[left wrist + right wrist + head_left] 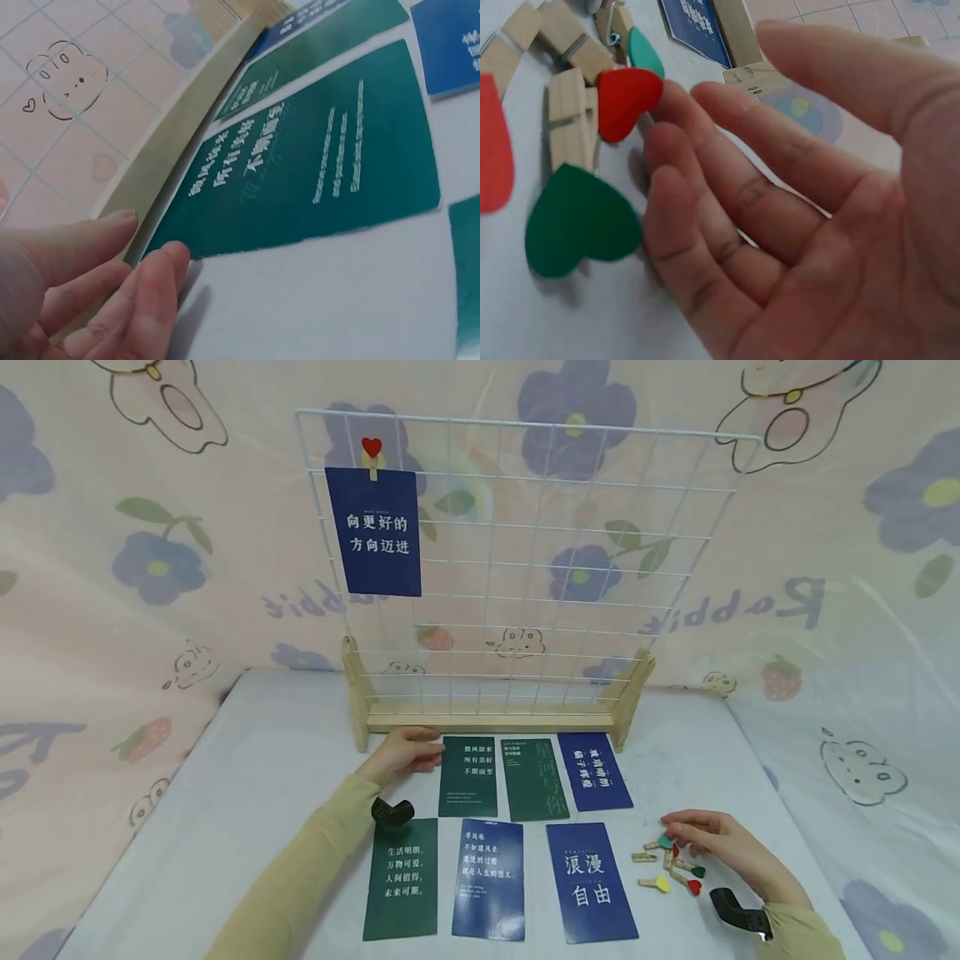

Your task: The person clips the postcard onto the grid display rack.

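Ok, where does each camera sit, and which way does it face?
Head: on the person's head, facing forward and down at the wire rack, cards and clothespins; left hand, right hand and sleeves show.
Left wrist: on that wrist, facing a green card and the rack; part of that hand shows.
Right wrist: on that wrist, facing the clothespins; that hand shows palm-side.
Shared: head and left wrist both show that green card.

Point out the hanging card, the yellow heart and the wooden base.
Hanging card (375, 533), head view: middle of its front.
Yellow heart (662, 884), head view: its middle.
Wooden base (491, 723), head view: its long bar.
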Motion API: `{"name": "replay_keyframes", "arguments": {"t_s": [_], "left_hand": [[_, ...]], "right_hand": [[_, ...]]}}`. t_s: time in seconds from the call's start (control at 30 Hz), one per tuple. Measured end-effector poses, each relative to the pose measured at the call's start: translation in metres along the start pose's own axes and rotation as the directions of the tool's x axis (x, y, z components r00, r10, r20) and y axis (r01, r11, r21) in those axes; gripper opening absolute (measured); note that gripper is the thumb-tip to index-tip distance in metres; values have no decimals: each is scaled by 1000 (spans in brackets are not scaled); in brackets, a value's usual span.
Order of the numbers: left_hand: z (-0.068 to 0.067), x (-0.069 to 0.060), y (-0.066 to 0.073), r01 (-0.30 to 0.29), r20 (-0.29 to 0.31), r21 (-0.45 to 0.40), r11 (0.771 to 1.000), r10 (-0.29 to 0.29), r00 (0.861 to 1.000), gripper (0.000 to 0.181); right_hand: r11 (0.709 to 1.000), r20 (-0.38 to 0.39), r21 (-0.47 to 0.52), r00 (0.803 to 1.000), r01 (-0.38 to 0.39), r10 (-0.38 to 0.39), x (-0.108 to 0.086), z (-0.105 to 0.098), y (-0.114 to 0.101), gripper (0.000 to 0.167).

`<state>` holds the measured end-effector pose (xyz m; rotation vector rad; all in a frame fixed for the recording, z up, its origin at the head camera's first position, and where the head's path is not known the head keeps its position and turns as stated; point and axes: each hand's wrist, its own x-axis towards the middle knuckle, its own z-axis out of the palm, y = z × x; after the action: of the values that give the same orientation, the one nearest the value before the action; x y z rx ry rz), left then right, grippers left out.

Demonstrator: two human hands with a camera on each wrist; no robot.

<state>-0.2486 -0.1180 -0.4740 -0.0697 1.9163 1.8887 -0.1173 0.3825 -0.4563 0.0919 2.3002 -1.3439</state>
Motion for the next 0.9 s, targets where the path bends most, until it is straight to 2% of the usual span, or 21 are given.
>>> {"name": "replay_keyframes", "arguments": {"t_s": [0.13, 0.4, 0.57, 0.67, 0.77, 0.9], "left_hand": [[2, 2, -1, 0, -7, 10, 1000, 0, 1000, 47], [2, 3, -3, -30, -23, 74, 997, 32, 999, 48], [6, 4, -5, -55, -66, 81, 995, 60, 996, 48], [10, 6, -7, -72, -125, 120, 990, 87, 988, 49], [14, 7, -10, -93, -187, 189, 978, 128, 974, 48], [15, 7, -13, -104, -225, 256, 961, 163, 961, 45]], "right_hand": [[999, -5, -26, 1000, -25, 25, 1, 2, 1, 51], [999, 6, -49, 1000, -1, 2, 7, 3, 3, 51], [999, -17, -50, 1000, -13, 12, 7, 3, 4, 50], [998, -36, -52, 999, -29, 27, 7, 4, 3, 49], [997, -50, -57, 998, -42, 40, 7, 6, 3, 50], [997, -54, -56, 998, -44, 41, 7, 8, 4, 51]]}}
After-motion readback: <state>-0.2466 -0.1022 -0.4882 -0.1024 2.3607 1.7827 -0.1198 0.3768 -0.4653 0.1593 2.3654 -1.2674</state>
